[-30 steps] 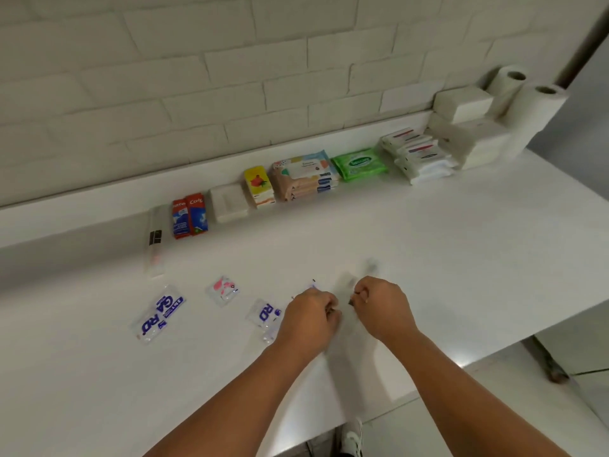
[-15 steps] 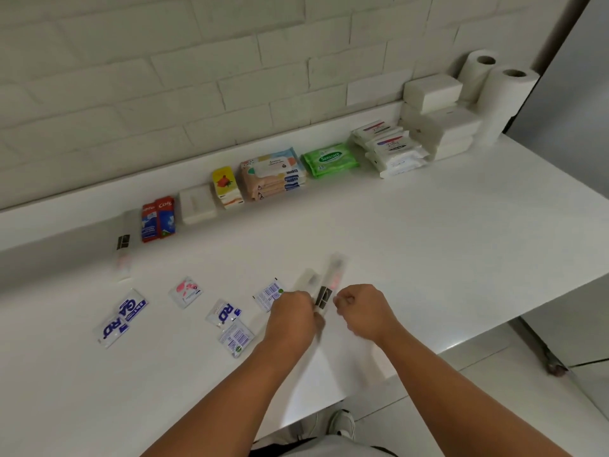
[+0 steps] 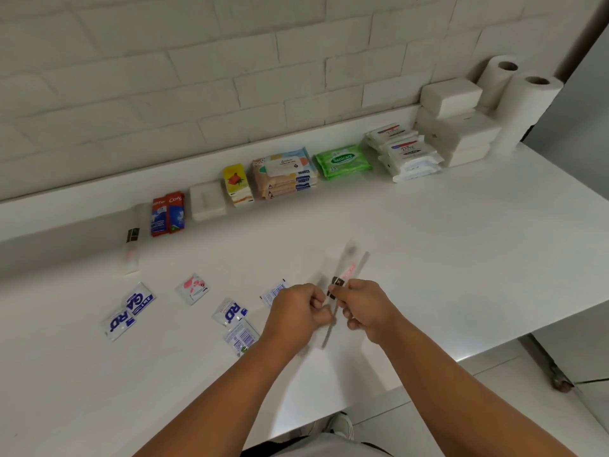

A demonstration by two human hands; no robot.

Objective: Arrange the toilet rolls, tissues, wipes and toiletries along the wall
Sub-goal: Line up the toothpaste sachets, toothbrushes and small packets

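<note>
So: left hand (image 3: 298, 311) and right hand (image 3: 365, 308) both pinch the long clear plastic toothbrush sleeves (image 3: 349, 266) mid-frame; square the ends, then lay them beside the matching clear sleeve (image 3: 132, 240) centre-left.

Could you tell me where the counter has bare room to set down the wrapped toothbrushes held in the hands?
Bare: the wide right half of the counter, in front of the Dove packs and toilet rolls; also the strip along the wall left of the lying wrapped toothbrush. Crowded: the sachets front left.
</note>
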